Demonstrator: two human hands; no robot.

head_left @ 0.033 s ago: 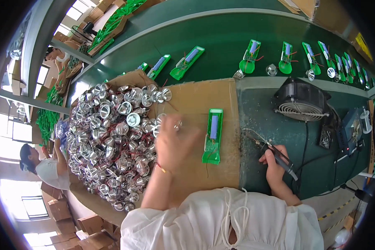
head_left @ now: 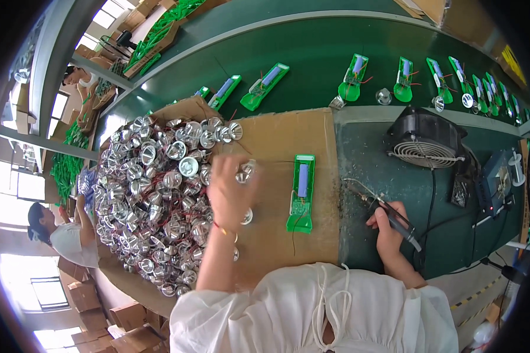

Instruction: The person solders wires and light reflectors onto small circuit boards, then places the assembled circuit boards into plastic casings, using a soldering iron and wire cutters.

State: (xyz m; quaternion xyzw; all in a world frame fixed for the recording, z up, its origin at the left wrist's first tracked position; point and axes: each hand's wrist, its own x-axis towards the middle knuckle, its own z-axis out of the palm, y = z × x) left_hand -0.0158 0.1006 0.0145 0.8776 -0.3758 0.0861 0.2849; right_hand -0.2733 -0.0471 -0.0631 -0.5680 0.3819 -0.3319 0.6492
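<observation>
My left hand point(head_left: 232, 194) hovers at the right edge of a heap of shiny silver reflector cups point(head_left: 150, 203) with thin red wires. Its fingers are smeared by motion, so what they hold, if anything, is unclear. One loose reflector cup point(head_left: 246, 171) shows right beside those fingers. In front of me a green plastic housing point(head_left: 301, 194) lies face up on a cardboard sheet point(head_left: 265, 247), with a purple-blue battery cell point(head_left: 303, 180) and a small circuit board inside. My right hand point(head_left: 390, 235) is closed around a black soldering iron point(head_left: 401, 226), its tip pointing up and left.
Behind the cardboard, more green housings point(head_left: 353, 79) line a green bench, some with reflector cups beside them. At right stand a black fan point(head_left: 425, 138), a soldering station point(head_left: 496, 185) and cables. Two people work at far left, near cartons point(head_left: 82, 297).
My left hand has shifted slightly left, uncovering a reflector cup beside its fingers. My right hand with the soldering iron has hardly moved.
</observation>
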